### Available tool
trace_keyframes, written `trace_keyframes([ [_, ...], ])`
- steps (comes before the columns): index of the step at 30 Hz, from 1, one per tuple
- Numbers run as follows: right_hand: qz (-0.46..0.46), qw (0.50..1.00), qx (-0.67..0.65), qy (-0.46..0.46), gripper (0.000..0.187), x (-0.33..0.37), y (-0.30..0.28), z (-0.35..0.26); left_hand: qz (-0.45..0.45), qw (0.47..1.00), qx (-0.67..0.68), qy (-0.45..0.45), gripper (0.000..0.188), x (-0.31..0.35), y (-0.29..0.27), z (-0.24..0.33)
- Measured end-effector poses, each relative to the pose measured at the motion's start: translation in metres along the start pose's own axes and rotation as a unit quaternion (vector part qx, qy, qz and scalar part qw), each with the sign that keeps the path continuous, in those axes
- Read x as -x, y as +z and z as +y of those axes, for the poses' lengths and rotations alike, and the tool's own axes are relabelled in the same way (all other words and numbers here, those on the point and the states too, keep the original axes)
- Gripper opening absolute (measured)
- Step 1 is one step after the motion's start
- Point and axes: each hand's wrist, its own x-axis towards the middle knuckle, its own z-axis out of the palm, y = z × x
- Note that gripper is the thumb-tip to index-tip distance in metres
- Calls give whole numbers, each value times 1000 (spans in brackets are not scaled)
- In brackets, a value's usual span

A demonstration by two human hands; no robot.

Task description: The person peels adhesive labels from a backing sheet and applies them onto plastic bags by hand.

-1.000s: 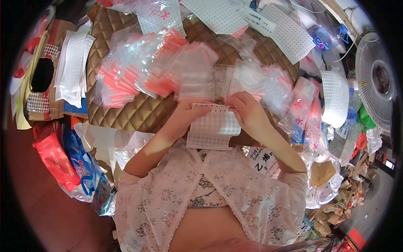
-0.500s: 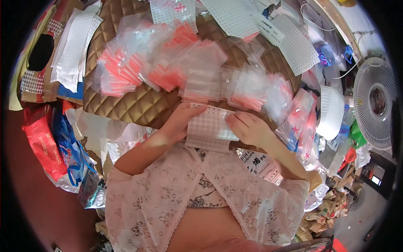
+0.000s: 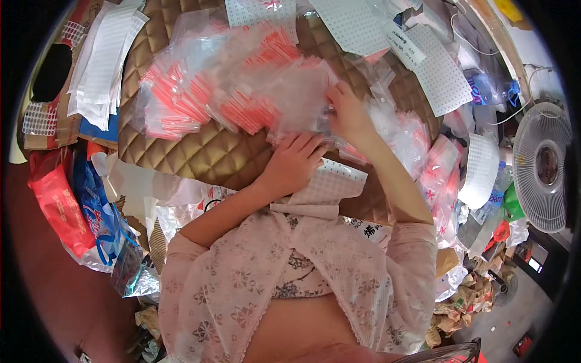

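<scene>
My left hand (image 3: 295,162) lies with spread fingers on the near end of a stack of clear zip bags (image 3: 296,103) with red-pink closures. My right hand (image 3: 348,115) has its fingers closed at the right edge of that stack, apparently pinching a bag there; the fingertips are partly hidden. A sheet of round stickers (image 3: 336,179) rests at the near table edge, curling, partly covered by my left hand. To the right of my right wrist lies another group of clear bags (image 3: 402,136), some holding small round pieces.
The table has a brown quilted cover (image 3: 200,158). White sticker sheets (image 3: 440,72) lie at the far right, and a stack of white strips (image 3: 103,60) at the far left. A white fan (image 3: 544,166) stands right; red and blue bags (image 3: 63,206) hang left.
Both hands have let go of the sticker sheet, which now lies at the table edge. My right hand has reached forward to the bag stack, and my left hand has settled on its near end.
</scene>
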Motion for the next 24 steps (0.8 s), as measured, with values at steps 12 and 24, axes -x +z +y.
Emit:
trace_keyframes([
  [12,-5,1000,8,3,29,-7,0,-5,14,1000,-10,14,34,0,3,-2],
  [24,-43,978,206,12,29,-10,-13,-16,25,999,-32,-2,33,3,3,-1],
])
